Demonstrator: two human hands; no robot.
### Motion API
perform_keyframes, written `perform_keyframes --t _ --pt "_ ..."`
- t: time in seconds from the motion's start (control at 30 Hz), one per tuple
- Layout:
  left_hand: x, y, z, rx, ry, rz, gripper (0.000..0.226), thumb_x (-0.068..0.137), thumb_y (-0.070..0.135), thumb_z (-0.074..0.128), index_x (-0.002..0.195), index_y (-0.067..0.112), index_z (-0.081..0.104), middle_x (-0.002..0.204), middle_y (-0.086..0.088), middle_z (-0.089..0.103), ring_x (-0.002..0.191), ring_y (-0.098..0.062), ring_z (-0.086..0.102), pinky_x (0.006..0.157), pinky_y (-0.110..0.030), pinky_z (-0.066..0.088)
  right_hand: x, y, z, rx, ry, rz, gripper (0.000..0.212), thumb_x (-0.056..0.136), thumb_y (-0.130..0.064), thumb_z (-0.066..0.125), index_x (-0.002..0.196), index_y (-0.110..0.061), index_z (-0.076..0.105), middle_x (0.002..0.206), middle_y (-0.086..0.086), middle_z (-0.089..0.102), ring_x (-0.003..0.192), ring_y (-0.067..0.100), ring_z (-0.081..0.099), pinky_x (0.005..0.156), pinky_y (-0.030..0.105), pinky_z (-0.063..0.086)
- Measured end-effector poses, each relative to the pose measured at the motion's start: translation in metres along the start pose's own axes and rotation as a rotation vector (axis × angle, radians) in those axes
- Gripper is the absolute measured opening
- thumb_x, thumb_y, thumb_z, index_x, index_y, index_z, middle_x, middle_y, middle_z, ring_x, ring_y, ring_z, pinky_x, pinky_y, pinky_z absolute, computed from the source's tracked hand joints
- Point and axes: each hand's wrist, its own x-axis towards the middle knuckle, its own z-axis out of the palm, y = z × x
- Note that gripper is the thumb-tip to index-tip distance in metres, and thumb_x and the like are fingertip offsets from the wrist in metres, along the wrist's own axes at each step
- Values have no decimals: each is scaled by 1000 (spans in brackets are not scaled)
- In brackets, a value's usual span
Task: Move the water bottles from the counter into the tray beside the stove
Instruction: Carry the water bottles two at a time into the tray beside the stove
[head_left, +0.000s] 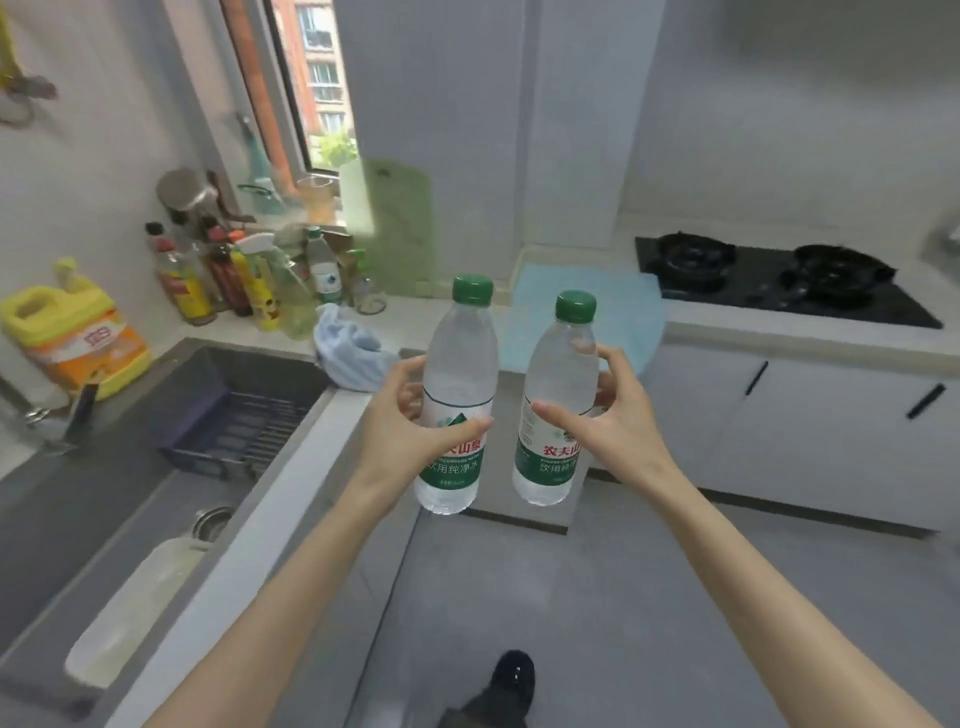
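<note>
I hold two clear water bottles with green caps and green-and-white labels, both upright in the air above the floor. My left hand (410, 415) grips the left bottle (460, 364) around its middle. My right hand (608, 415) grips the right bottle (563, 374) the same way. Behind them a light blue tray (623, 306) lies on the counter corner, just left of the black gas stove (779, 280). A third water bottle (322, 265) stands on the counter among the condiment bottles by the window.
A dark sink (156, 493) with a blue rack (244, 426) fills the left side. Condiment bottles (218, 275), a yellow detergent jug (72, 332), a blue cloth (348, 348) and a green cutting board (395, 223) sit behind it. White cabinets (831, 426) stand under the stove.
</note>
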Motion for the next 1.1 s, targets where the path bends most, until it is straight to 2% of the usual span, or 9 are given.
perform_keyframes --t 0.13,0.2,0.3,0.43,0.53,0.63,0.77,0.97,1.1 --pt "80 11 104 -58 -166 34 73 37 46 87 101 47 52 105 1 69 99 -16 66 88 -33 54 47 35 -84 -11 179 31 64 69 -30 84 122 -30 48 111 -2 68 98 10 65 77 23 51" --pt "112 21 149 -86 -240 46 77 41 38 90 108 37 53 104 -2 69 97 -17 67 84 -31 55 65 45 -123 -39 251 24 64 68 -33 84 121 -30 48 113 -6 68 103 10 64 81 24 51" --pt "160 39 230 -121 -380 91 75 47 32 91 112 29 53 102 -3 70 94 -19 68 84 -32 56 91 60 -188 -77 394 46 63 69 -28 84 122 -26 49 112 -11 67 101 2 63 79 14 50" --pt "209 67 331 -156 -555 134 74 48 31 91 112 32 53 107 -1 69 97 -17 67 88 -37 55 117 80 -264 -111 569 85 63 69 -22 84 122 -23 50 113 -11 66 103 4 63 81 15 51" --pt "231 86 399 -184 -661 170 67 50 26 92 104 40 53 112 2 67 100 -15 66 90 -38 55 131 94 -312 -132 679 115 60 70 -18 84 118 -26 50 110 -14 65 97 -4 63 76 8 48" --pt "248 98 462 -200 -724 183 66 51 24 92 101 41 53 112 5 67 102 -12 65 91 -38 54 144 111 -356 -154 770 143 60 70 -16 84 118 -25 50 106 -15 65 91 -8 63 72 5 47" --pt "265 108 544 -245 -786 153 72 49 25 91 111 26 55 107 5 70 97 -12 68 90 -39 55 166 142 -421 -170 860 168 62 68 -19 86 119 -25 51 102 -18 66 89 -7 64 71 8 48" --pt "289 121 661 -248 -808 163 66 52 18 91 106 30 55 102 8 70 93 -7 68 87 -33 55 204 197 -522 -200 903 179 69 65 -26 87 123 -26 50 104 -19 64 89 -9 64 70 9 49" --pt "307 141 745 -252 -799 150 69 56 10 90 114 24 55 100 8 70 89 -4 69 81 -28 56 238 229 -603 -191 892 181 70 65 -27 87 123 -27 49 107 -15 65 91 -7 64 72 12 51"
